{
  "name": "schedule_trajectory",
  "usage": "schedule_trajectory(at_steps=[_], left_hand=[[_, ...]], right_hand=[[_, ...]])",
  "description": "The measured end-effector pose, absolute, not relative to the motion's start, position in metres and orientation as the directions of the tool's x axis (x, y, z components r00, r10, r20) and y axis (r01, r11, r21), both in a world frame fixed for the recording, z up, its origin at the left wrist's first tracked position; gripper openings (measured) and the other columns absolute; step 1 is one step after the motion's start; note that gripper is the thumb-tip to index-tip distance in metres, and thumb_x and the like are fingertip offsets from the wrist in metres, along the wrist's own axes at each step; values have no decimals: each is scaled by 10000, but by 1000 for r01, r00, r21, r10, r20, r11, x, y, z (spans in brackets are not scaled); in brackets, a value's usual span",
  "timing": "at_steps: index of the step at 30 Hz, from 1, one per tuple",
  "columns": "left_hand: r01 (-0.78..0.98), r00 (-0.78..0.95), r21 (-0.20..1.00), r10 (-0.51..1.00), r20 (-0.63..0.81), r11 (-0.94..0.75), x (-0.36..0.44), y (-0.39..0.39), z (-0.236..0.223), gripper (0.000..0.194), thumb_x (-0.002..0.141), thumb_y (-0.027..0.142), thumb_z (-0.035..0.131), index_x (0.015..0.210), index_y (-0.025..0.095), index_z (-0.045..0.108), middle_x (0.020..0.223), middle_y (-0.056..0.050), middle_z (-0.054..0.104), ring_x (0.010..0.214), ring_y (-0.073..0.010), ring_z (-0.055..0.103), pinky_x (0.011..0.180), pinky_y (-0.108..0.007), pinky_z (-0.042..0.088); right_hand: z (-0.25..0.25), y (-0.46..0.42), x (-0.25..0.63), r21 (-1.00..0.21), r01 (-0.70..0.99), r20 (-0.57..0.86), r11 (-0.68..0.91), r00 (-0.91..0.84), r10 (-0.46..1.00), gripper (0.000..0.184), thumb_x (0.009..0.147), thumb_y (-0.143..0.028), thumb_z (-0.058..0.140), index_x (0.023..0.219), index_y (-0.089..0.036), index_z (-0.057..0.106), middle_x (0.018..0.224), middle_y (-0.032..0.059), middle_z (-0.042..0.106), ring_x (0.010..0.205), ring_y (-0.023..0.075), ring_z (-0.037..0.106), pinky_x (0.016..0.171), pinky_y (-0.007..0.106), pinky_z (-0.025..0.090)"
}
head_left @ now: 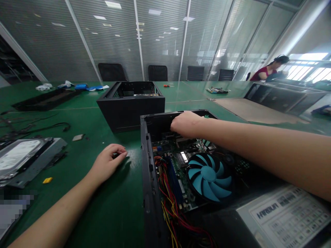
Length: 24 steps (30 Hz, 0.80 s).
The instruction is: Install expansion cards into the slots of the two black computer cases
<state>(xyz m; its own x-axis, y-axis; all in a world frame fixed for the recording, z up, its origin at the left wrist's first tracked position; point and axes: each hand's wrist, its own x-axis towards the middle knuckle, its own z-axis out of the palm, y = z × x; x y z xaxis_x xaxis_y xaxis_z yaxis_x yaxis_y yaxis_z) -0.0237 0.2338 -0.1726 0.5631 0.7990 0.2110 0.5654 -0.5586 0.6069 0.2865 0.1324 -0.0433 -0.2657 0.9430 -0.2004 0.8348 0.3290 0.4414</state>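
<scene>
A black computer case (143, 172) lies open in front of me. Inside it are a motherboard (165, 146), a fan with blue blades (208, 174), red and yellow cables (172, 206) and a power supply (289, 217) with a white label. My right hand (184, 124) reaches over the far end of the case with its fingers curled closed; whatever they grip, if anything, is hidden. On the green table, left of the case, rests my left hand (110, 160). Its fingers are loosely curled, thumb against fingertip, with nothing visible in them.
A second black case (131, 115) stands just beyond. At left are a hard drive in a metal bracket (26, 158), a yellow piece (48, 180) and black cables (31, 129). Farther back lie a screwdriver (167, 85) and a circuit board (217, 90). A person (269, 70) sits at far right.
</scene>
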Motion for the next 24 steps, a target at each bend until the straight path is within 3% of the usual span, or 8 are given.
schedule_trajectory(at_steps=[13, 17, 21, 24], left_hand=[[549, 562, 610, 793, 237, -571, -23, 237, -176, 313, 818, 492, 566, 871, 196, 652, 996, -56, 640, 908, -219, 601, 798, -329, 467], [540, 548, 633, 803, 235, -554, -25, 240, -179, 317, 823, 486, 560, 906, 194, 651, 987, -49, 629, 870, -200, 602, 743, -308, 469], [523, 543, 647, 802, 248, -554, -26, 242, -182, 278, 842, 451, 549, 886, 193, 641, 982, -41, 607, 884, -189, 587, 766, -306, 463], [503, 536, 665, 802, 261, -553, -26, 241, -183, 254, 837, 427, 554, 869, 189, 636, 972, -35, 595, 867, -181, 584, 768, -307, 460]], right_hand=[[-61, 145, 294, 397, 858, -235, 325, -247, 940, 278, 786, -110, 539, 1006, -161, 702, 946, 149, 703, 871, 263, 669, 704, 352, 481], [-40, 128, 287, 386, 867, -129, 315, -288, 949, 363, 806, -271, 611, 1156, -174, 611, 1029, 145, 679, 880, 266, 660, 676, 330, 465], [12, 66, 249, 204, 905, 11, 374, -384, 923, 394, 899, -521, 494, 1072, -189, 616, 1020, 99, 662, 875, 223, 640, 675, 310, 450], [17, -6, 220, 53, 819, -51, 572, -570, 820, 330, 893, -518, 518, 877, -203, 616, 819, 38, 650, 703, 157, 607, 610, 281, 425]])
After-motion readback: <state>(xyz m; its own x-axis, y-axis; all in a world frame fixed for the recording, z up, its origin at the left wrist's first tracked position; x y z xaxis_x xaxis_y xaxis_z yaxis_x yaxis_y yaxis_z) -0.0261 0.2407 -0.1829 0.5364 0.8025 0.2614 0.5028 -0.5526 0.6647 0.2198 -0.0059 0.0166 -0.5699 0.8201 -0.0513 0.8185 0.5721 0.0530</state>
